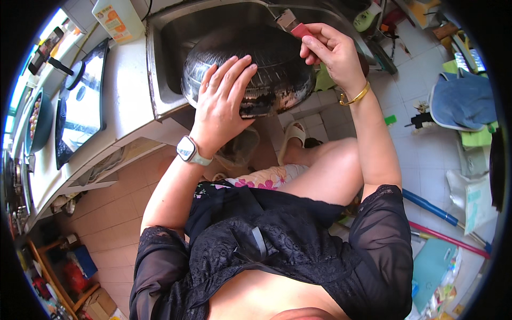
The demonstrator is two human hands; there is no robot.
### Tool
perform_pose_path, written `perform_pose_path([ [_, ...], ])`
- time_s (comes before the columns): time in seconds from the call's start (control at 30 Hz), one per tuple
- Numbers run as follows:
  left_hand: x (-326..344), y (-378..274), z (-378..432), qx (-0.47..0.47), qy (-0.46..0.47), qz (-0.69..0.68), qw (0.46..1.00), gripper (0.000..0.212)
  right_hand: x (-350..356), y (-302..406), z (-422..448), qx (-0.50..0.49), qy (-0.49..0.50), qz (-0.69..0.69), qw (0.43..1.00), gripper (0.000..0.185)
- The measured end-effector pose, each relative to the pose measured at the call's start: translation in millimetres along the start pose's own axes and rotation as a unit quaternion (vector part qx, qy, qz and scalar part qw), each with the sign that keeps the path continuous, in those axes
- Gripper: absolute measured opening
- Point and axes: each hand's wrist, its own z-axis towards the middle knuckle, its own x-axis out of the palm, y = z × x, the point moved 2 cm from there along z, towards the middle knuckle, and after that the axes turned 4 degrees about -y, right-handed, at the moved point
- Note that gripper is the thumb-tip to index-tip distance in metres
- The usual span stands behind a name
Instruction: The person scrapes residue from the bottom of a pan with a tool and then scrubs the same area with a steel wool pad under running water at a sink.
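A blackened metal pan (276, 76), probably a wok, leans over the front edge of the steel sink (166, 44). Its sooty outer side faces me, with scratches and bare shiny patches. My left hand (224, 88) holds the pan's near side, fingers spread over the curved wall and thumb by the lower edge. In my right hand (332, 50) is a small scraper (300, 30) with a red handle, pinched between thumb and fingers. The scraper's flat metal end points up and left, above the pan's far right side, and seems apart from it.
Left of the sink are a plastic bottle (120, 22) and a black glass cooktop (82, 104) on the counter (126, 88). Below the pan hangs a clear plastic bag (238, 148). A blue cloth item (464, 100) and a blue pole (430, 206) are at the right.
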Motion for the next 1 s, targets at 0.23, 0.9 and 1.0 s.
perform_pose_path([
  [0.23,0,-4,-4,-0.018,0.01,0.031,0.999,0.099,-17,-15,-18,-0.084,-0.035,-0.142,0.986,0.025],
  [0.9,7,-2,-3,-0.003,0.0,0.042,0.999,0.105,-19,2,-62,-0.202,0.055,-0.329,0.921,0.025],
  [1.0,5,-4,-1,0.01,-0.003,0.064,0.998,0.087,-13,1,-59,-0.192,0.068,-0.326,0.923,0.025],
])
